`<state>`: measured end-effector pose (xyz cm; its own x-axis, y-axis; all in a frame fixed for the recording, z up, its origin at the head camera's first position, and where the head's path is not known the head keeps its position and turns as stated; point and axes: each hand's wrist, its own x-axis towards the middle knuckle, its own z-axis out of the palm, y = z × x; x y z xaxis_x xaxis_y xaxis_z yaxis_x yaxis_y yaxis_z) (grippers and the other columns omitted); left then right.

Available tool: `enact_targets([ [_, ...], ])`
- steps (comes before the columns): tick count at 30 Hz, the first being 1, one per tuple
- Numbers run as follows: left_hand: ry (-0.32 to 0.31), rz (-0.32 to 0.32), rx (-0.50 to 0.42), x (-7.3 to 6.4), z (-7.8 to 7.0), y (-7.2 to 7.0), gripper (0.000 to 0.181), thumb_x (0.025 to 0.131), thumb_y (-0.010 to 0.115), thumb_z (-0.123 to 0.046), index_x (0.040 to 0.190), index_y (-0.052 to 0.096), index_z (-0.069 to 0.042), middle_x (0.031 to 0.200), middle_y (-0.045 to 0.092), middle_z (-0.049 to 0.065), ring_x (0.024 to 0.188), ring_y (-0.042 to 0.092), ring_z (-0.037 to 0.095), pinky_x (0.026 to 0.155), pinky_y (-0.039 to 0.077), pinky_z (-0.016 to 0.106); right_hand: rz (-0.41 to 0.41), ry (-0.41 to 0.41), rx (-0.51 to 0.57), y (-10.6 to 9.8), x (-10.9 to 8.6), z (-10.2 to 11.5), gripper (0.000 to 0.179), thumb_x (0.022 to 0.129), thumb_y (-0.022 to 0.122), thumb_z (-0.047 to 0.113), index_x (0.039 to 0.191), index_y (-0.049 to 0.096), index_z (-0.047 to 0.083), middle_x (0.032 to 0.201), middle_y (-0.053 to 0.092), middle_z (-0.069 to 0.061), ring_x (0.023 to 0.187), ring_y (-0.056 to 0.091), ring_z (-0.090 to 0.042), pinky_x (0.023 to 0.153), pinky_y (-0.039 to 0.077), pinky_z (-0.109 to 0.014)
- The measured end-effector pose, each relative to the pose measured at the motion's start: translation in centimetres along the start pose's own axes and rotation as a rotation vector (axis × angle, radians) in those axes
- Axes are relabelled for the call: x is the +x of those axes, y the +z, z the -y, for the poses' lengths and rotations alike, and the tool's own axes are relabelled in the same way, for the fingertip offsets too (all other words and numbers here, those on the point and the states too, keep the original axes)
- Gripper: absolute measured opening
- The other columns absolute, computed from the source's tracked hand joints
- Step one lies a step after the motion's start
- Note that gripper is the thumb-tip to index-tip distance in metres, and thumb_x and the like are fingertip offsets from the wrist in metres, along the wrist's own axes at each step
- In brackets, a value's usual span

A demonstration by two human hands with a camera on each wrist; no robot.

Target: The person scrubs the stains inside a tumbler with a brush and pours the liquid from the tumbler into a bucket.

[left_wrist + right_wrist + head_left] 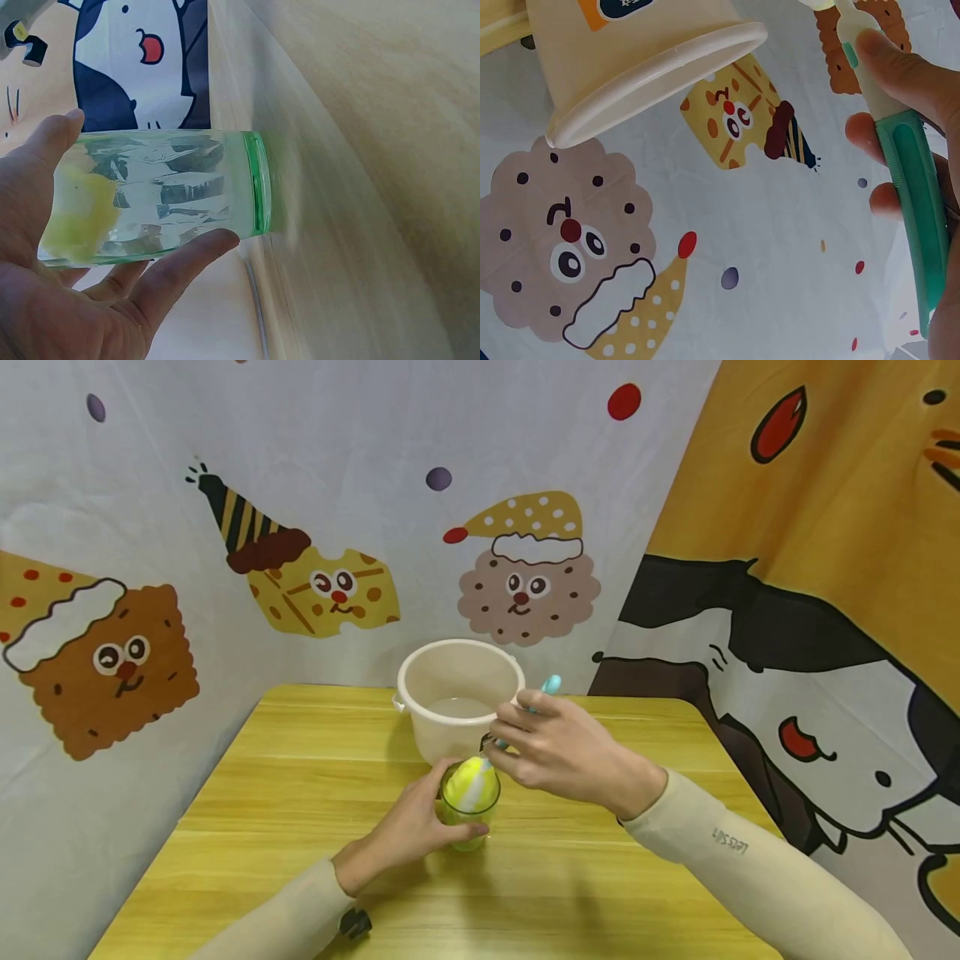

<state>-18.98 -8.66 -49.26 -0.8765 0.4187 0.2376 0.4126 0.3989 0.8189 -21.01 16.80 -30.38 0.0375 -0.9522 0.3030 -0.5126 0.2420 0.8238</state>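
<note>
Yellow wood-grain table (270,810): before you, white cartoon-printed cloth (345,452) behind it, orange cartoon-printed cloth (862,527) to its right.
Cream round plastic bucket (437,740): on the table's far part, just before the white cloth.
See-through green round cup (172,187): nearer you than the bucket, in your left hand (418,818).
Yellow-and-white rounded brush head (468,787): inside the cup, toward its mouth.
Teal-and-white plastic brush handle (913,195): in your right hand (562,747), slanting up and right from the cup, near the bucket's right side.

Green-tinted cup (169,191), teal-and-white handle (915,199), cream bucket (438,735), yellow wood-grain table (300,777)
</note>
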Motion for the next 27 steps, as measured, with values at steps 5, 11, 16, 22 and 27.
enact_targets([
  [5,-0.001,-0.002,-0.011,-0.04,-0.10,0.00,0.091,0.092,0.102,-0.047,0.165,0.050,-0.027,0.142,0.076,-0.005,0.122,0.075,0.013,0.104,0.064,0.035,-0.049,-0.015,-0.023,0.10,-0.07,0.13,0.011,0.103,0.076,0.014,0.098,0.078,0.024,0.091,0.076,0.003,0.092,0.060,-0.019,0.101,0.045,-0.035],
  [11,0.001,-0.014,-0.007,-0.13,-0.31,0.03,0.090,0.092,0.102,-0.046,0.163,0.052,-0.027,0.141,0.076,-0.007,0.121,0.075,0.012,0.104,0.064,0.035,-0.103,-0.022,-0.040,0.09,-0.02,0.49,0.017,0.104,0.069,0.008,0.093,0.071,0.021,0.086,0.073,0.001,0.088,0.058,-0.020,0.098,0.041,-0.035],
  [16,0.009,-0.030,-0.006,-0.19,-0.39,0.17,0.091,0.091,0.103,-0.044,0.164,0.053,-0.026,0.141,0.077,-0.006,0.121,0.075,0.012,0.104,0.064,0.035,-0.093,-0.022,-0.043,0.02,0.04,0.79,0.019,0.105,0.068,0.008,0.089,0.068,0.020,0.088,0.074,0.003,0.090,0.058,-0.020,0.102,0.040,-0.035],
  [22,0.005,-0.034,-0.010,-0.23,-0.47,0.25,0.093,0.090,0.103,-0.045,0.165,0.052,-0.026,0.143,0.076,-0.005,0.123,0.075,0.013,0.105,0.064,0.036,-0.049,-0.042,-0.070,-0.08,0.32,0.82,0.018,0.103,0.069,0.010,0.089,0.070,0.021,0.091,0.075,0.007,0.094,0.059,-0.017,0.107,0.041,-0.036],
  [27,0.003,-0.025,-0.015,-0.27,-0.40,0.15,0.092,0.091,0.103,-0.046,0.165,0.052,-0.026,0.143,0.076,-0.005,0.124,0.075,0.014,0.106,0.065,0.036,-0.003,-0.060,-0.093,-0.34,0.68,0.69,0.015,0.100,0.078,0.019,0.088,0.069,0.024,0.091,0.073,0.010,0.096,0.058,-0.016,0.106,0.041,-0.035],
])
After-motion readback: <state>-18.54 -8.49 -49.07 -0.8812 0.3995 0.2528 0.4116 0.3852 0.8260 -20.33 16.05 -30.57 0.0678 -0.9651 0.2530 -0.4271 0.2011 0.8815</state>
